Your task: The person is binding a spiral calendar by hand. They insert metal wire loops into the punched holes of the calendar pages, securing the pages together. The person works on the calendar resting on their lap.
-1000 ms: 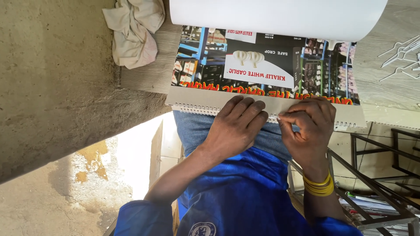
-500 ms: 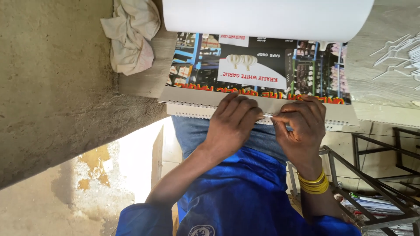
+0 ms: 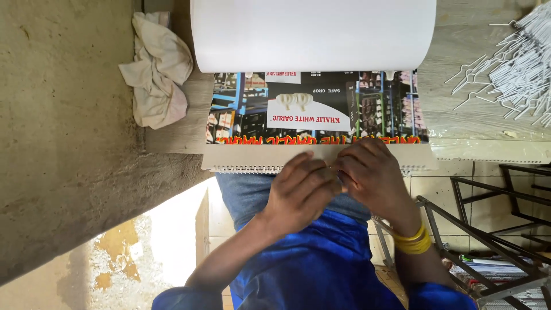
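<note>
**Both hands meet at the wire spine**

Hands close together at the near edge of the calendar (image 3: 315,115): the left hand (image 3: 301,192) lies knuckles-up over the spiral wire binding (image 3: 247,169), fingers bent down onto the edge, and the right hand (image 3: 373,175) presses in beside it, fingertips touching the left's. Whether either one is pinching the wire itself I cannot tell; the fingers hide that spot. The binding shows as a row of fine metal loops along a plain grey card strip. Above it, a glossy printed sheet, dark with bright orange lettering, and over that a smooth white sheet (image 3: 313,34) curled up into a broad roll. The calendar sits on a pale wooden tabletop (image 3: 172,135) with visible grain. A crumpled cream rag (image 3: 158,69) is bunched at its left. Far right, a pile of thin white wire hangers (image 3: 516,51). Stacked yellow bangles (image 3: 413,241) ring the right wrist; blue fabric covers the lap below.
</note>
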